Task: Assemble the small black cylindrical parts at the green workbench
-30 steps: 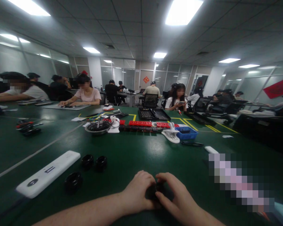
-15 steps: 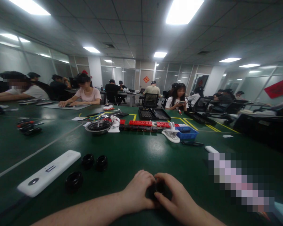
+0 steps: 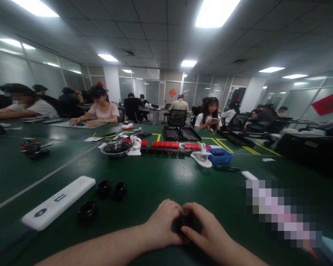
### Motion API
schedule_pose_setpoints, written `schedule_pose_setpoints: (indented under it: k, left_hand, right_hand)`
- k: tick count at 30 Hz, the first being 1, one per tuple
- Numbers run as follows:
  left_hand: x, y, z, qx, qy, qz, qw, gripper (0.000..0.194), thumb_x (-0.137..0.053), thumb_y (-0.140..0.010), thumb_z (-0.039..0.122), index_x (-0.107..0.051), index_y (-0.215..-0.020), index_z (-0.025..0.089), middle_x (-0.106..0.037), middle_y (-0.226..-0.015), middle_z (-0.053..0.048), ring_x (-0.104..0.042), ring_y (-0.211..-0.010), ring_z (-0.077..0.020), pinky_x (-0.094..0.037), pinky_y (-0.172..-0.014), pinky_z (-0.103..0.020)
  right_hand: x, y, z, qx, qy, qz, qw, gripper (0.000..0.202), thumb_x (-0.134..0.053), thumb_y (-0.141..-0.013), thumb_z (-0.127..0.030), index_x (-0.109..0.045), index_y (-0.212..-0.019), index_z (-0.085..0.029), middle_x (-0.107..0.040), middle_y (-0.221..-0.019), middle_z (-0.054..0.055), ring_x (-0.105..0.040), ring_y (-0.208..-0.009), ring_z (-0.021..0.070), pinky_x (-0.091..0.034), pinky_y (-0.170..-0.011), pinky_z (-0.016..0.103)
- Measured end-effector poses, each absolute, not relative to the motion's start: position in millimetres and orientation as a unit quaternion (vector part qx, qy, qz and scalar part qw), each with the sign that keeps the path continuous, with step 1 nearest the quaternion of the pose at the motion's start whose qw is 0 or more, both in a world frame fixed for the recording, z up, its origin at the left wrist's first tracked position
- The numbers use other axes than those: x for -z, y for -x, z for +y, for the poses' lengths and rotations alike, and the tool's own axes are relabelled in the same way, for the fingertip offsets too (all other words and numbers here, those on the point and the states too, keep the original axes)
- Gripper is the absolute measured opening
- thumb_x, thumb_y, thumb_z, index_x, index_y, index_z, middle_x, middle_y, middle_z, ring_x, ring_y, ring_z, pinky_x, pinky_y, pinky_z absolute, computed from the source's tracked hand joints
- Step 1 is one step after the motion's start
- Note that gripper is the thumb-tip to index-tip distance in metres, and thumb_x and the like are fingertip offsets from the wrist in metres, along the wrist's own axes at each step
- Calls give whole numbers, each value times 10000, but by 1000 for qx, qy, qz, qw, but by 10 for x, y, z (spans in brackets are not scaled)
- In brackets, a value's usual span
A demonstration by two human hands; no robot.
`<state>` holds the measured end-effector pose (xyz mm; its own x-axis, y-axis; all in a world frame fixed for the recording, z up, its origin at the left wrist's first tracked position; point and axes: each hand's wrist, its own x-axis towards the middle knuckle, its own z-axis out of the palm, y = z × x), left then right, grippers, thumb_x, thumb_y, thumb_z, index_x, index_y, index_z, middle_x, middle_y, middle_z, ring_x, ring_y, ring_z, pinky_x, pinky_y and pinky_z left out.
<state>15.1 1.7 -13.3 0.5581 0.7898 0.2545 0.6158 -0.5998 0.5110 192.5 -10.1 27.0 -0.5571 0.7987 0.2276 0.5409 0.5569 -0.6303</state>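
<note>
My left hand (image 3: 166,223) and my right hand (image 3: 204,227) meet low in the middle of the view, just above the green tabletop. Both have curled fingers, with the fingertips close together around a small dark thing (image 3: 184,221). Most of that thing is hidden by the fingers and shadow, so its kind does not show. To the left of my hands stand three glossy black ring-shaped parts: one nearer me (image 3: 87,211), and a pair farther off, one on the left (image 3: 103,188) and one on the right (image 3: 120,190).
Left lies a long white device (image 3: 59,203) with a cable. Farther off are a round metal dish (image 3: 115,149), a red strip (image 3: 169,145), a white clip (image 3: 202,157) and a blue bin (image 3: 219,156). A blurred-out object (image 3: 283,214) lies right. Several people sit beyond.
My two hands stay nearly in place around the dark thing, with only slight finger movement. The rings and the white device have not moved.
</note>
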Motion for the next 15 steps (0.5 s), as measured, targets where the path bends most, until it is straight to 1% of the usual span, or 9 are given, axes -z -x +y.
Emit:
schedule_pose_setpoints:
  k: [4, 8, 10, 12, 15]
  left_hand:
    - [99, -153, 4, -232, -867, 402, 184, 379, -724, -607, 372, -566, -905, 200, -560, -921, -11, -505, -870, -199, -372, -802, -303]
    - [76, -157, -10, -232, -864, 406, 186, 379, -726, -602, 364, -555, -892, 191, -558, -882, -5, -510, -841, -194, -380, -771, -297]
    - [87, -157, -7, -241, -865, 399, 185, 362, -731, -601, 373, -553, -855, 187, -564, -904, -8, -508, -860, -196, -373, -783, -296]
    - [98, -155, -2, -248, -866, 392, 185, 351, -729, -608, 385, -551, -833, 183, -567, -919, -9, -507, -873, -197, -368, -793, -294]
    - [95, -151, 0, -243, -866, 395, 186, 371, -726, -609, 380, -557, -870, 177, -567, -913, -15, -509, -857, -199, -370, -789, -299]
  right_hand:
    - [-238, -1955, -133, -252, 340, -861, 281, 358, -499, -730, -105, -490, -1081, -180, -594, -1017, 77, -563, -919, 200, -463, -820, 343]
    - [-211, -1965, -130, -248, 319, -870, 282, 463, -477, -704, -58, -444, -1146, -194, -565, -1067, 74, -536, -969, 200, -438, -859, 353]
    - [-217, -1954, -114, -239, 348, -861, 284, 465, -523, -686, -83, -445, -1134, -176, -553, -1062, 86, -527, -964, 217, -435, -853, 373]
    - [-229, -1939, -99, -239, 383, -848, 279, 444, -584, -663, -120, -469, -1089, -161, -559, -1014, 86, -534, -920, 228, -447, -816, 378]
    - [-234, -1929, -95, -263, 390, -841, 267, 377, -599, -664, -125, -499, -1026, -168, -574, -929, 62, -550, -848, 209, -466, -761, 348]
